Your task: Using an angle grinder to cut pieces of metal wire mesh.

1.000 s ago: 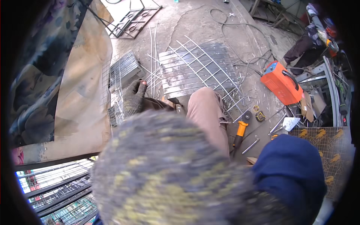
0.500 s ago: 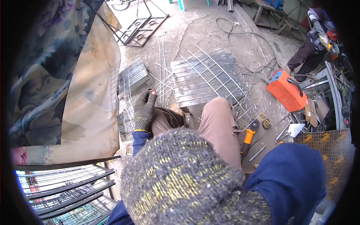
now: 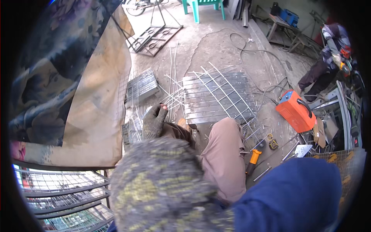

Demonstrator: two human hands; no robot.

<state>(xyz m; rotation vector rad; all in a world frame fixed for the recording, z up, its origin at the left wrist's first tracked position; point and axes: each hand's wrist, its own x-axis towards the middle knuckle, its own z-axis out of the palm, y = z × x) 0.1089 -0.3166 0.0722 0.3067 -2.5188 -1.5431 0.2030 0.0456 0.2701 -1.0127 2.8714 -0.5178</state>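
Note:
My left hand (image 3: 154, 123), in a dark knitted glove with a bare fingertip showing, is beside my left knee. Its fingers point up and are slightly apart, with nothing visible in them. Close by lie thin metal rods (image 3: 135, 127) and a small slatted metal block (image 3: 142, 86). Right up against the camera, my right hand (image 3: 166, 181) shows as a large, blurred grey and yellow glove; its fingers are hidden. Beyond my knees, a welded rod grid (image 3: 226, 92) lies across a slatted metal panel (image 3: 193, 96).
Right of my knees lie a yellow angle grinder (image 3: 254, 158), a tape measure (image 3: 273, 144) and a metal tube (image 3: 262, 173). An orange machine (image 3: 295, 112) with cables stands beyond. A co-worker (image 3: 324, 65) bends at far right. A patterned cloth (image 3: 50, 89) hangs left, above metal racks (image 3: 69, 185).
My right glove has shifted left and now hides the left wrist. The whole scene sits lower, showing more of the green chair. My left hand's fingers stay beside the knee.

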